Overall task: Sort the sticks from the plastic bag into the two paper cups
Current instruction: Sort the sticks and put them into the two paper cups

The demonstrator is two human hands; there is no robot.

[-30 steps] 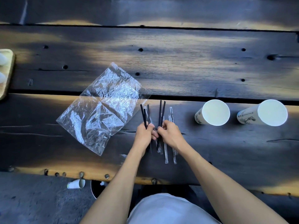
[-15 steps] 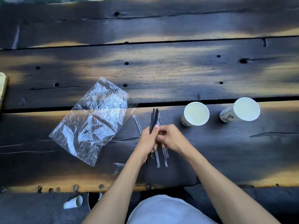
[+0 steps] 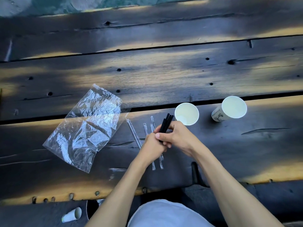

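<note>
black sticks point(image 3: 166, 125): low ends hidden inside the right hand point(image 3: 176, 138)
clear sticks point(image 3: 153, 126): middles covered by the left hand point(image 3: 153, 145)
right cup point(image 3: 229, 108): print too small to read
arms: cut off by the bottom edge

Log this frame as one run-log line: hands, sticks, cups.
right hand: gripping black sticks | left hand: steadying bundle | clear sticks: on table | near cup, far cup: upright, empty | plastic bag: flat
</note>
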